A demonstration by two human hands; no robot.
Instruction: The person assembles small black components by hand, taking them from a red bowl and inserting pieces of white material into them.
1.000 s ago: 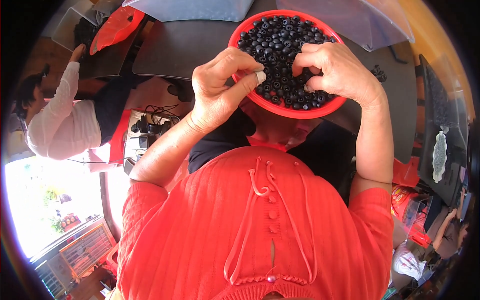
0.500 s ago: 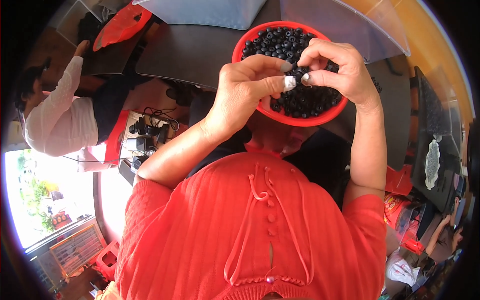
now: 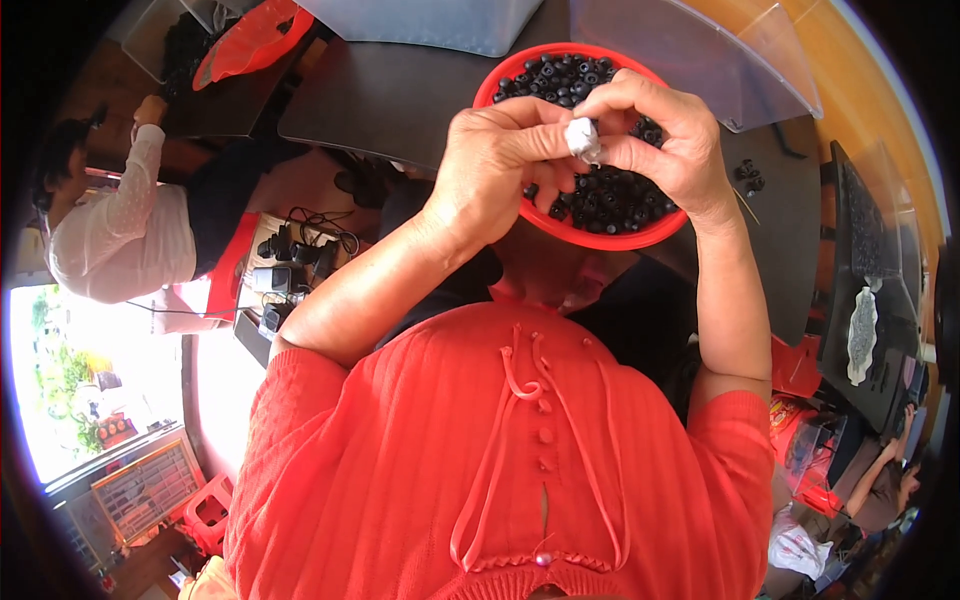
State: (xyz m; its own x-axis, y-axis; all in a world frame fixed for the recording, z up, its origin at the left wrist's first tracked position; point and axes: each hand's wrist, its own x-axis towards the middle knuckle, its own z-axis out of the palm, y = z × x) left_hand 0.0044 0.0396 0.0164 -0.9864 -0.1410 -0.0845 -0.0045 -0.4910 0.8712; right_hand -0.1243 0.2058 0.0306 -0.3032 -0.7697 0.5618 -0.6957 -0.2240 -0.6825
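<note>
A round red bowl stands on the dark table's near edge, filled with many small, rounded black parts, some showing a hole. Above it, my left hand and my right hand meet fingertip to fingertip. Both are closed in a pinch. White tape wraps the left thumb's tip. Between the fingertips a bit of something dark shows, too covered to name. The left hand's lower fingers curl over the bowl's left side, close to the black parts.
Translucent plastic bins stand behind the bowl. Several small black pieces lie on the table to the right. A person in a white top is at the left, near a red basin. Adapters and cables lie at lower left.
My hands have come closer together, the right fingertips now touching the left thumb's taped tip. The gap between them has closed. The person at the left has shifted an arm slightly.
</note>
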